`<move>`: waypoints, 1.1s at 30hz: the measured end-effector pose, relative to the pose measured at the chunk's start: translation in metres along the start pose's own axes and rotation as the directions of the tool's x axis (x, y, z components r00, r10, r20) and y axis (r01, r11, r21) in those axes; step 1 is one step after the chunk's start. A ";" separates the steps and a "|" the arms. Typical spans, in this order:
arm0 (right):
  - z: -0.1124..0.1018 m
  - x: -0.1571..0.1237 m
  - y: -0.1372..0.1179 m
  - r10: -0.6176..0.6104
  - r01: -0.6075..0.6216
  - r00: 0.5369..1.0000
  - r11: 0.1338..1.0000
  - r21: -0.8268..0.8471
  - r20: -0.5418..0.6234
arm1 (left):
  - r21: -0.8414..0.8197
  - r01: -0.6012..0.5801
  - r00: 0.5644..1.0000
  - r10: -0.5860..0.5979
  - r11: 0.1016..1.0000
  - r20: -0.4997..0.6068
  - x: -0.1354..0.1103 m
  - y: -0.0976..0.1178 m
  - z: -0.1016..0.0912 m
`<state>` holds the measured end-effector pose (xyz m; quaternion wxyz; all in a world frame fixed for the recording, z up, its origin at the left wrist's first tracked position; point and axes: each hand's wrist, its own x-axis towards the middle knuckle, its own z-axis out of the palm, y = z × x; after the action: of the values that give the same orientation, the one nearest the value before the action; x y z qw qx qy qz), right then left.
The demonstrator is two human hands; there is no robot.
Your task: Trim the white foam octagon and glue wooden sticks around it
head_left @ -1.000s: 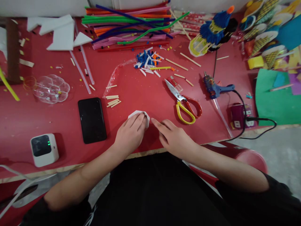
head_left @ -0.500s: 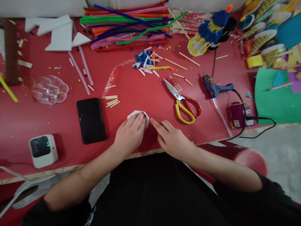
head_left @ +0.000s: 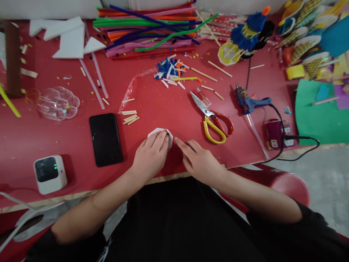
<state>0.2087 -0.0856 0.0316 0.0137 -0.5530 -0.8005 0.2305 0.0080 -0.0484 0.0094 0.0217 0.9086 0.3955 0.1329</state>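
Under my left hand [head_left: 151, 154] is a white eight-sided piece [head_left: 169, 140], flat and like card or foam. The fingers lie close together over it and keep it against the red tabletop; my thumb and most of the piece are hidden. Just to the right, my right hand [head_left: 199, 156] rests with its index finger stretched out towards the piece's edge, a small gap between them. Its other fingers are bent, and I see nothing in them. Scissors [head_left: 208, 118] with one yellow and one red handle lie beyond my right hand.
A black phone-like slab [head_left: 105, 140] and short wooden sticks [head_left: 130, 118] lie to the left. Further right are a blue glue gun [head_left: 247, 100] and its cord at a purple power socket [head_left: 278, 134]. Coloured pipe cleaners [head_left: 152, 25] line the back. A white device [head_left: 50, 174] stands front left.
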 end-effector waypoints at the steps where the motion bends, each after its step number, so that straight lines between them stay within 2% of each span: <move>1: 0.001 0.000 0.000 -0.004 0.004 1.000 1.000 -0.006 -0.004 | 0.002 0.000 1.000 0.000 1.000 0.003 0.000 0.000 0.000; 7: 0.004 -0.001 -0.003 -0.009 0.009 1.000 0.998 -0.058 0.004 | 0.014 -0.007 1.000 0.007 1.000 -0.003 0.000 0.000 0.000; 21: -0.006 0.005 -0.018 0.096 -0.068 0.980 0.985 -0.158 0.173 | 0.021 -0.016 1.000 0.016 1.000 0.001 0.001 -0.001 -0.001; 24: -0.003 0.004 -0.021 0.085 -0.060 0.986 0.984 -0.170 0.141 | -0.003 -0.008 1.000 0.008 1.000 0.006 0.000 -0.002 0.000; 29: 0.003 0.001 -0.017 0.021 -0.018 1.000 0.989 -0.149 0.021 | -0.023 0.015 1.000 -0.015 1.000 0.016 0.002 -0.001 -0.002; 33: 0.005 -0.001 -0.013 0.014 -0.016 1.000 0.993 -0.120 -0.012 | -0.046 0.026 0.999 -0.024 0.999 0.037 0.004 0.000 -0.003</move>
<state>0.1961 -0.0920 0.0323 -0.0167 -0.5600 -0.8087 0.1790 0.0094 -0.0459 0.0131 0.0516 0.9051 0.4030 0.1253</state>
